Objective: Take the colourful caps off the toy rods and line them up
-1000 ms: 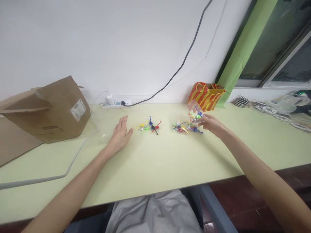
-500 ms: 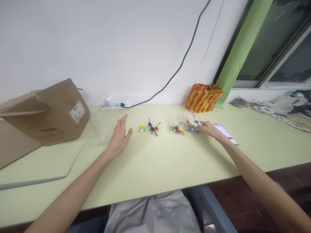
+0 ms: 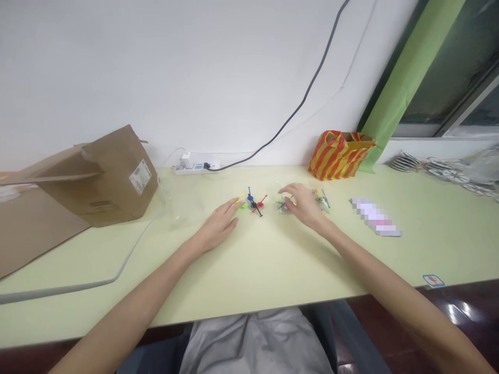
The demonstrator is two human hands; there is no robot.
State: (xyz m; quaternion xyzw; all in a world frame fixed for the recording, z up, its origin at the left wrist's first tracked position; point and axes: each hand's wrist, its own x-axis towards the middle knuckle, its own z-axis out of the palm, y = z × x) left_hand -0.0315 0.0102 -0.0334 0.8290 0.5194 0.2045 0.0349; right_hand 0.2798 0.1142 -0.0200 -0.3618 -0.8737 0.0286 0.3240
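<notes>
Small coloured plastic toy pieces lie in two clusters on the pale green table [image 3: 257, 259]. The loose cluster [image 3: 254, 203] has blue, red, black and yellow parts. My left hand [image 3: 219, 225] lies flat with fingers stretched out, its fingertips touching the yellow piece at that cluster's left side. My right hand [image 3: 301, 204] rests palm down over the bagged cluster [image 3: 322, 200], covering most of it; its fingers are spread and bent slightly. Whether anything is held under the palm is hidden.
A brown cardboard box [image 3: 99, 176] lies at the left, with a grey cable [image 3: 117, 270] running past it. A white power strip [image 3: 197, 166] sits by the wall. A red-and-yellow striped bag [image 3: 338, 154] stands at the back right, a phone [image 3: 376, 218] beside my right forearm.
My left hand moved right up to the loose pieces. My right hand slid left from beside the bagged pieces to lie over them, uncovering the phone.
</notes>
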